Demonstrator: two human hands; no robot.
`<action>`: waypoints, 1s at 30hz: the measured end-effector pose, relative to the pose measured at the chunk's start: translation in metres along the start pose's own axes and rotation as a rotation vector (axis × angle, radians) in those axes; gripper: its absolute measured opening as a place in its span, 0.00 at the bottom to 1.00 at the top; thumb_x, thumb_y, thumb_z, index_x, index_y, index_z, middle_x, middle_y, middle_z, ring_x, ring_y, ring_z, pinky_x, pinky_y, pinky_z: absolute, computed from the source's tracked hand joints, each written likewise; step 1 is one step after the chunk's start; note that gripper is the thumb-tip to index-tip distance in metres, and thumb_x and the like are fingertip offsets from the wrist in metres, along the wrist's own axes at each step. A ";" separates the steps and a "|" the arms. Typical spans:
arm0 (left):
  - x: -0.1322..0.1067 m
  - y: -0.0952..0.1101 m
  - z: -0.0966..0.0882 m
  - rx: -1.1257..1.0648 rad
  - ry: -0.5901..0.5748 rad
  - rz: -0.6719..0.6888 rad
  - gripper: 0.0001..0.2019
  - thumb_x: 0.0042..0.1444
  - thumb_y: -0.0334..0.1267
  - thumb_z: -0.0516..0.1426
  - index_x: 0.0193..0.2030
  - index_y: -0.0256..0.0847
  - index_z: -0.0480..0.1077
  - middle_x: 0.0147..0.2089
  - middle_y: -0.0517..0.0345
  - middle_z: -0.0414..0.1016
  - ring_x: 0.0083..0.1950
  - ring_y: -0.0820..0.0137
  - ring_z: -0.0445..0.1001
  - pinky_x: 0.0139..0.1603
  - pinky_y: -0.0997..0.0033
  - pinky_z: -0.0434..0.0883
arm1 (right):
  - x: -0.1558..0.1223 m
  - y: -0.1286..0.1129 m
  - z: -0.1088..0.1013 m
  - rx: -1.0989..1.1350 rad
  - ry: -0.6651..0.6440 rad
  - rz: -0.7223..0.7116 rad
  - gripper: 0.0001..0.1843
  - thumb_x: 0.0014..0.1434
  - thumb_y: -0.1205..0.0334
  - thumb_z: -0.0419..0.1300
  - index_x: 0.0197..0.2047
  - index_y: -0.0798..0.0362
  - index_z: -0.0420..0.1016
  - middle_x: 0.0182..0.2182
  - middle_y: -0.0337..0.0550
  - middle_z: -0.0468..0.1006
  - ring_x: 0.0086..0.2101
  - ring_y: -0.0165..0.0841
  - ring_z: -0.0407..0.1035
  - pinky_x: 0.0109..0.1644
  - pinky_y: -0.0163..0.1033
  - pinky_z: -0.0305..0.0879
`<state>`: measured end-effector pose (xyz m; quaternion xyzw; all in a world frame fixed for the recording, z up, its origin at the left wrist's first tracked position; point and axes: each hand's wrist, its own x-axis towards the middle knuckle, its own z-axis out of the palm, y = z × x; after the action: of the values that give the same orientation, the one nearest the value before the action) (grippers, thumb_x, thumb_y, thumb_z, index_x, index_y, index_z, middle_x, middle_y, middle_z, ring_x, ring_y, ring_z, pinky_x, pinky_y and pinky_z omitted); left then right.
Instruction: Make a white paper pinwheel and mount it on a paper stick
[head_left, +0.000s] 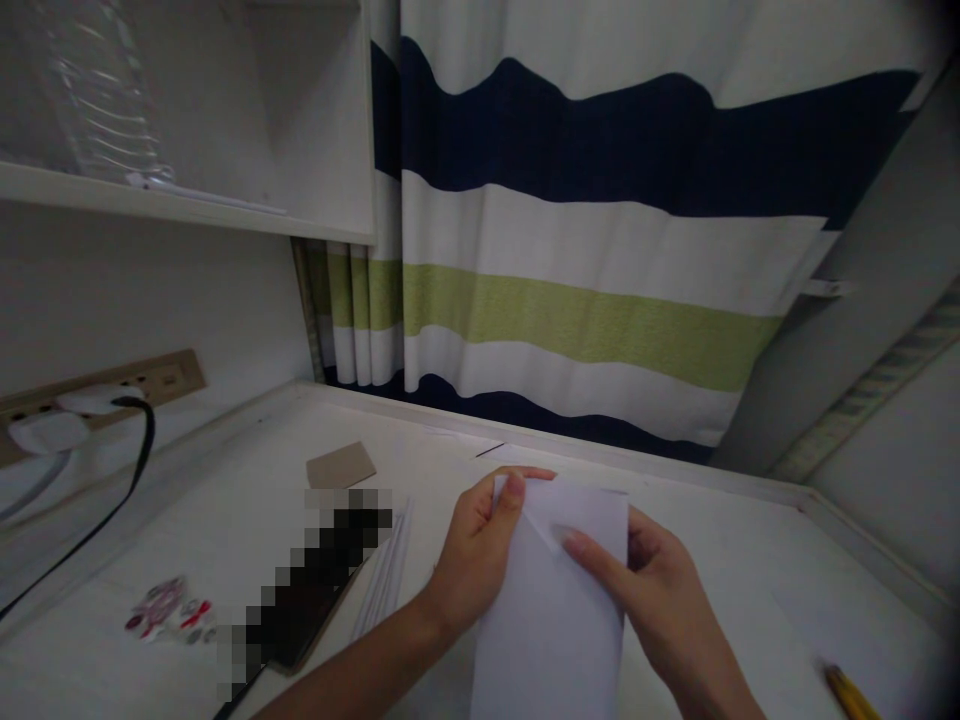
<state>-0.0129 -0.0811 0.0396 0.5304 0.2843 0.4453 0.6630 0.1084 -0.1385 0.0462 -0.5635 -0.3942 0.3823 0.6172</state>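
A white sheet of paper (551, 630), folded into a long strip, is held upright above the desk between both of my hands. At its upper left corner, my left hand (480, 540) pinches the paper, thumb in front and fingers behind. My right hand (649, 580) grips the right edge, its thumb pressed on the front beside a slanting crease near the top. The fingers behind the sheet are partly hidden. Left of my left forearm lie several thin folded white paper strips (381, 580).
On the white desk (247, 470) are a blurred-out dark phone-like object (315, 610), a beige card (341, 466), red-and-white stickers (169, 610) and a yellow-handled tool (851, 692) at the right. A wall socket strip (169, 378) with plugged cables stands left. A striped curtain (585, 240) hangs behind.
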 end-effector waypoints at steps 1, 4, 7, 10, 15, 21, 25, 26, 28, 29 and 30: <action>0.000 0.000 0.000 0.018 0.002 0.008 0.16 0.53 0.47 0.51 0.43 0.41 0.70 0.24 0.63 0.66 0.22 0.77 0.60 0.22 0.81 0.57 | 0.001 -0.001 -0.002 0.006 -0.008 -0.016 0.16 0.39 0.52 0.64 0.29 0.55 0.74 0.20 0.41 0.75 0.21 0.33 0.67 0.23 0.35 0.64; 0.000 0.000 -0.001 0.067 -0.010 0.023 0.16 0.54 0.47 0.50 0.43 0.40 0.69 0.22 0.64 0.63 0.21 0.78 0.57 0.20 0.81 0.54 | 0.005 -0.002 -0.009 -0.023 -0.017 -0.086 0.15 0.45 0.50 0.60 0.23 0.55 0.71 0.15 0.35 0.67 0.17 0.26 0.59 0.18 0.30 0.54; -0.001 0.003 -0.001 0.118 -0.008 0.077 0.15 0.55 0.46 0.50 0.42 0.40 0.70 0.23 0.64 0.64 0.23 0.77 0.58 0.21 0.81 0.54 | 0.009 -0.001 -0.016 -0.076 -0.034 -0.133 0.15 0.49 0.52 0.59 0.20 0.55 0.68 0.14 0.32 0.59 0.17 0.24 0.52 0.18 0.30 0.47; -0.002 0.008 0.000 0.161 -0.013 0.125 0.14 0.55 0.44 0.50 0.41 0.40 0.71 0.25 0.62 0.66 0.24 0.76 0.59 0.23 0.81 0.56 | 0.011 0.001 -0.018 -0.040 -0.011 -0.133 0.15 0.48 0.53 0.59 0.19 0.55 0.66 0.13 0.31 0.56 0.16 0.23 0.50 0.18 0.30 0.44; -0.002 0.009 -0.001 0.219 -0.032 0.113 0.15 0.56 0.44 0.48 0.42 0.40 0.70 0.25 0.62 0.66 0.24 0.76 0.59 0.23 0.81 0.55 | 0.009 0.003 -0.016 0.001 -0.017 -0.099 0.17 0.48 0.52 0.59 0.17 0.55 0.63 0.11 0.30 0.56 0.14 0.22 0.46 0.17 0.30 0.39; 0.001 0.003 -0.004 0.258 -0.058 0.104 0.16 0.57 0.46 0.47 0.43 0.40 0.69 0.24 0.63 0.64 0.23 0.77 0.57 0.22 0.81 0.53 | 0.014 0.004 -0.025 -0.097 -0.068 -0.174 0.17 0.51 0.53 0.57 0.18 0.55 0.66 0.13 0.32 0.58 0.15 0.24 0.51 0.18 0.30 0.46; 0.003 0.002 -0.005 0.249 -0.092 0.107 0.16 0.57 0.46 0.46 0.43 0.42 0.69 0.24 0.63 0.64 0.23 0.77 0.57 0.22 0.80 0.54 | 0.010 0.003 -0.024 -0.209 0.021 -0.232 0.18 0.52 0.53 0.55 0.18 0.55 0.65 0.13 0.32 0.56 0.16 0.24 0.50 0.18 0.31 0.45; 0.003 0.002 -0.005 0.250 -0.090 0.111 0.16 0.57 0.46 0.46 0.43 0.42 0.69 0.24 0.63 0.64 0.23 0.77 0.57 0.22 0.80 0.53 | 0.009 0.003 -0.022 -0.252 0.071 -0.260 0.18 0.51 0.53 0.55 0.17 0.55 0.65 0.13 0.32 0.55 0.16 0.25 0.50 0.18 0.31 0.44; 0.004 0.003 -0.005 0.256 -0.081 0.125 0.15 0.57 0.46 0.46 0.42 0.42 0.69 0.23 0.64 0.63 0.23 0.77 0.57 0.21 0.80 0.53 | 0.006 0.003 -0.019 -0.311 0.155 -0.305 0.18 0.51 0.53 0.56 0.16 0.55 0.65 0.13 0.33 0.55 0.17 0.25 0.50 0.18 0.32 0.44; 0.004 0.004 -0.006 0.259 -0.077 0.137 0.15 0.57 0.46 0.46 0.42 0.43 0.69 0.23 0.64 0.63 0.23 0.77 0.57 0.21 0.80 0.53 | 0.006 0.003 -0.018 -0.316 0.178 -0.312 0.17 0.50 0.53 0.56 0.17 0.55 0.66 0.13 0.33 0.55 0.17 0.25 0.50 0.18 0.32 0.44; 0.004 0.004 -0.006 0.263 -0.075 0.150 0.15 0.57 0.45 0.46 0.42 0.43 0.69 0.23 0.64 0.63 0.23 0.77 0.57 0.22 0.80 0.54 | 0.006 0.004 -0.018 -0.301 0.177 -0.307 0.17 0.50 0.53 0.56 0.17 0.55 0.66 0.14 0.33 0.56 0.17 0.25 0.50 0.18 0.32 0.44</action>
<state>-0.0175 -0.0750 0.0425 0.6486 0.2747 0.4323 0.5630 0.1271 -0.1395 0.0413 -0.6140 -0.4720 0.1701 0.6093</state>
